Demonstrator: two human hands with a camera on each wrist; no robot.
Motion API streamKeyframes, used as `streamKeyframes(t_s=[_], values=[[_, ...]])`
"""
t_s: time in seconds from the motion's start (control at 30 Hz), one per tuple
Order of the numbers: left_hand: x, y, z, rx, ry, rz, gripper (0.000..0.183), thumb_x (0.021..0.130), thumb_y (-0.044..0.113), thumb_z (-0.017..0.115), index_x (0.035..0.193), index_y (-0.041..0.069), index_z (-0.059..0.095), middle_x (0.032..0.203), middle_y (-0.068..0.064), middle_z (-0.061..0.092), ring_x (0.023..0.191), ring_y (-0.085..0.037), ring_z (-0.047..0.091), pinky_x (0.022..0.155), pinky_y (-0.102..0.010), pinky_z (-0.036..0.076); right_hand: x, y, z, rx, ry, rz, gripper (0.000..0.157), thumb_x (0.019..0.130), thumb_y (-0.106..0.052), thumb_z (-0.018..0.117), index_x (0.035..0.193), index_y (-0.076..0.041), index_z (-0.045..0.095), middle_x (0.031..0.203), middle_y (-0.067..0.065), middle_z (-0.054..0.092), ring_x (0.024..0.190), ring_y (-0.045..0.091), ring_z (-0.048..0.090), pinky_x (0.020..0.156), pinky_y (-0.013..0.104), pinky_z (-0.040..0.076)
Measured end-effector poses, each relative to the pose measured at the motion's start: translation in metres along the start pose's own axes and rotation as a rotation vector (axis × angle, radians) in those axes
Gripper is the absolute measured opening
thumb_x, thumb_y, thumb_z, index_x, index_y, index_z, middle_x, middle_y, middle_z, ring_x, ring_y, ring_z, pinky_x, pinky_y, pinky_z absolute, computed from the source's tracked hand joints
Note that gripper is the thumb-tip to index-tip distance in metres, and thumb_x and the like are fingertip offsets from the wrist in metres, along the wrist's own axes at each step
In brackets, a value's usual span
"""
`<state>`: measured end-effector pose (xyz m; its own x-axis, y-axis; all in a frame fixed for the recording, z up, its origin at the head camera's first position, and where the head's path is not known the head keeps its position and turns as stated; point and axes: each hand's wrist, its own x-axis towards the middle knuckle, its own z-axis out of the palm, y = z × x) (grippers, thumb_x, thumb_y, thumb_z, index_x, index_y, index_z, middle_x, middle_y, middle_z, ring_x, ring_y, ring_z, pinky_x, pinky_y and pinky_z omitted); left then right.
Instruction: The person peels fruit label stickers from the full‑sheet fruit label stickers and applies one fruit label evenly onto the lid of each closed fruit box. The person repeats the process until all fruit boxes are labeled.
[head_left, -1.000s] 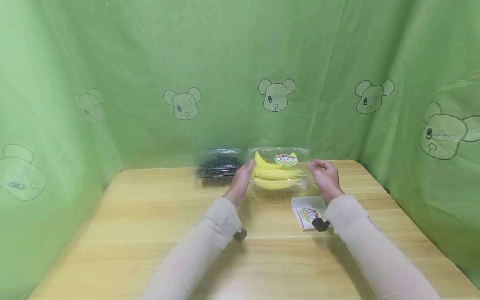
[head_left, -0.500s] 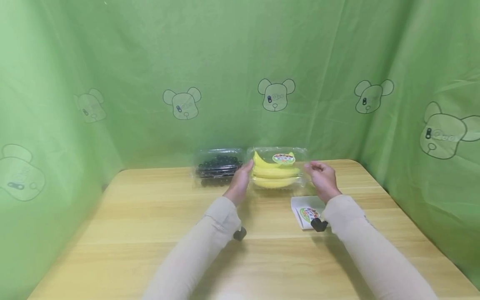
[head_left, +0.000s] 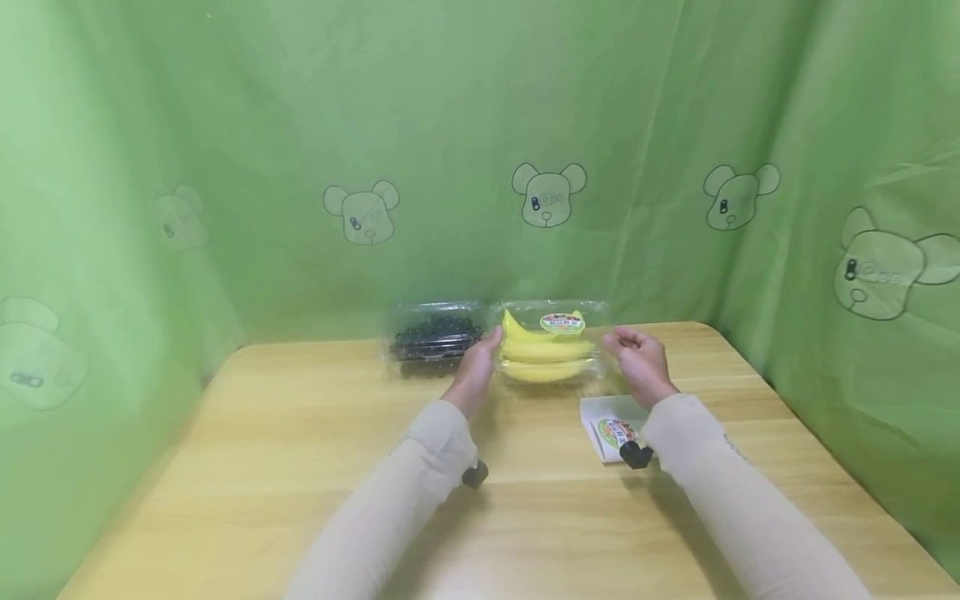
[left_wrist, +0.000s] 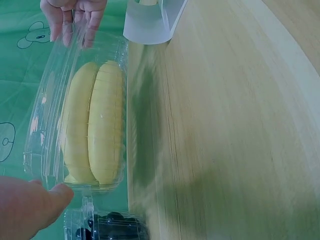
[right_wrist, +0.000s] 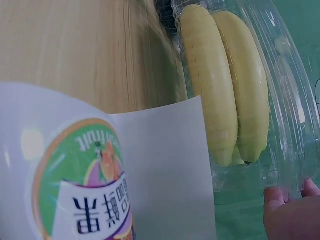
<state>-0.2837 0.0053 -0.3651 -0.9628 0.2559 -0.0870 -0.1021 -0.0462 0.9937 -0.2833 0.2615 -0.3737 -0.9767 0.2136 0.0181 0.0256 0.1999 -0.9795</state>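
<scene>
A clear plastic clamshell box (head_left: 600, 375) of yellow bananas (head_left: 547, 348) stands at the back of the table, its lid down. An oval fruit sticker (head_left: 562, 323) is on the lid. My left hand (head_left: 474, 371) holds the box's left end, thumb at its edge. At the right end, my right hand (head_left: 641, 362) holds the rim with bent fingertips (right_wrist: 273, 195). Close on the left stands a second clamshell box (head_left: 438, 310) of dark grapes (head_left: 435, 337).
A curling white sticker sheet (head_left: 596, 408) with a round fruit label (right_wrist: 82, 180) lies under my right wrist. The wooden table (head_left: 300, 467) ends just behind the boxes. Green curtain (head_left: 450, 108) with bear-head drawings hangs behind and at both sides.
The banana box has shifted slightly left, toward the grape box, with my right hand following. My left hand stays at its left end. The head view has tipped a little.
</scene>
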Motion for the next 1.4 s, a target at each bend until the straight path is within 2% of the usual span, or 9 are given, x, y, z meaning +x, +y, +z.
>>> streamKeyframes(t_s=[0.27,0.8,1.03,1.23,1.4], values=[[0.002,0.0,0.001,0.008,0.014,0.017,0.068,0.092,0.053,0.036,0.143,0.01,0.026,0.149,-0.007,0.02,0.135,-0.03,0.015,0.109,-0.048,0.01,0.0,-0.001,0.001,0.023,-0.012,-0.016,0.063,0.09,-0.028,0.056,0.139,0.0,0.028,0.145,0.017,0.025,0.132,0.031,0.024,0.108,0.04,0.021],[0.008,-0.006,0.001,0.03,0.048,-0.024,0.071,0.09,0.057,0.038,0.142,0.009,0.027,0.149,-0.009,0.02,0.135,-0.03,0.014,0.109,-0.05,0.01,0.006,0.005,0.002,0.012,-0.002,0.011,0.064,0.09,-0.028,0.057,0.14,0.0,0.028,0.145,0.017,0.025,0.132,0.031,0.024,0.108,0.04,0.022],[0.01,-0.012,0.003,0.014,0.069,-0.012,0.071,0.09,0.055,0.04,0.142,0.009,0.027,0.149,-0.008,0.02,0.135,-0.028,0.014,0.109,-0.047,0.01,0.007,0.012,0.003,0.001,0.009,0.037,0.062,0.09,-0.028,0.057,0.139,-0.001,0.03,0.144,0.017,0.028,0.129,0.032,0.028,0.107,0.04,0.026],[0.01,-0.016,0.004,0.048,0.087,-0.013,0.078,0.087,0.061,0.039,0.142,0.008,0.027,0.149,-0.008,0.021,0.135,-0.029,0.017,0.109,-0.047,0.012,0.009,0.02,0.004,0.006,0.022,0.063,0.06,0.09,-0.028,0.056,0.138,-0.001,0.031,0.14,0.018,0.033,0.123,0.032,0.036,0.102,0.039,0.034],[0.01,-0.02,0.006,0.075,0.099,-0.002,0.081,0.086,0.062,0.039,0.144,0.009,0.021,0.15,-0.008,0.018,0.135,-0.028,0.015,0.109,-0.046,0.011,0.01,0.024,0.006,0.011,0.039,0.098,0.058,0.09,-0.026,0.056,0.137,-0.001,0.033,0.137,0.019,0.037,0.114,0.032,0.043,0.096,0.039,0.041]])
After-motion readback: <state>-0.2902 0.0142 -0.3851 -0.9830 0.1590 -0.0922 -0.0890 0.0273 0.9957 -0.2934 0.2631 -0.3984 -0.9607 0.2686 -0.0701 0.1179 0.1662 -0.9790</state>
